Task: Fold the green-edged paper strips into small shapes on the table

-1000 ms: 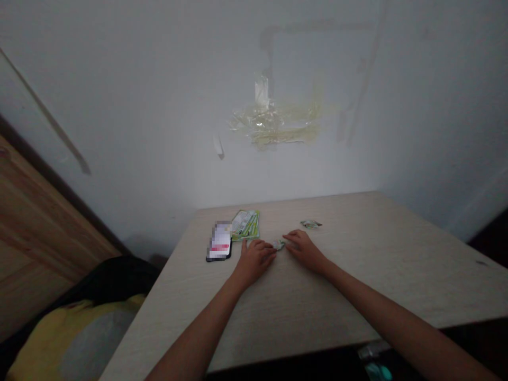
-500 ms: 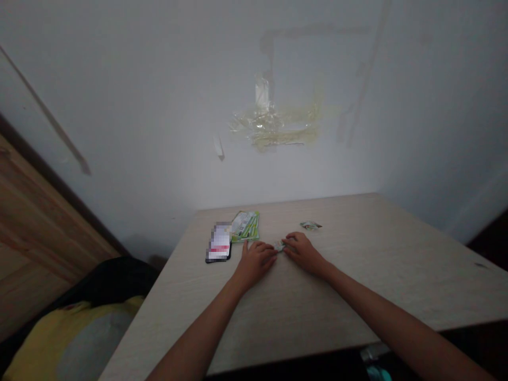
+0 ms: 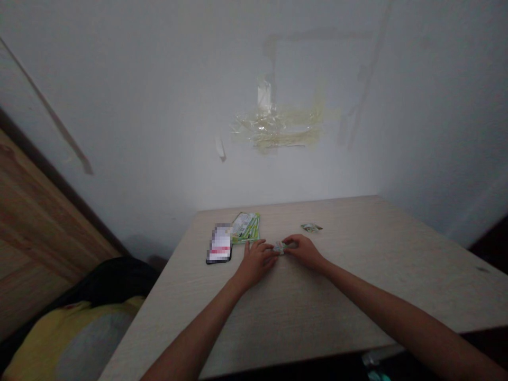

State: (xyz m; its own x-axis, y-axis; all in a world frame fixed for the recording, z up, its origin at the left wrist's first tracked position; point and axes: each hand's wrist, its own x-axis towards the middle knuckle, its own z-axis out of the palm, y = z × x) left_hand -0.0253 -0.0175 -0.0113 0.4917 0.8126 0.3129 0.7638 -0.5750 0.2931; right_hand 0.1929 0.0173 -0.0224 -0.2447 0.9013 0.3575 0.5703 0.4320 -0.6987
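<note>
Between my hands, low over the table, is a small green-and-white folded paper piece [image 3: 279, 247], too small to make out fully. My left hand [image 3: 257, 260] has its fingertips closed on the piece's left edge. From the other side, my right hand [image 3: 303, 251] pinches the right edge between thumb and fingers. A similar folded green-and-white piece [image 3: 311, 227] lies apart, beyond my right hand. Behind my left hand is a fanned stack of flat green-and-white packets [image 3: 246, 226].
A phone [image 3: 219, 244] with a lit, blurred screen lies left of the packets on the pale wooden table [image 3: 341, 317]. The wall [image 3: 166, 132] with old clear tape stands behind. At lower left are a yellow-and-grey cushion-like thing [image 3: 87, 333] and a wooden panel [image 3: 32, 233].
My right hand's fingers have closed further round the right edge of the small piece, which now shows a little wider. The left hand has barely moved, and the view has tilted slightly.
</note>
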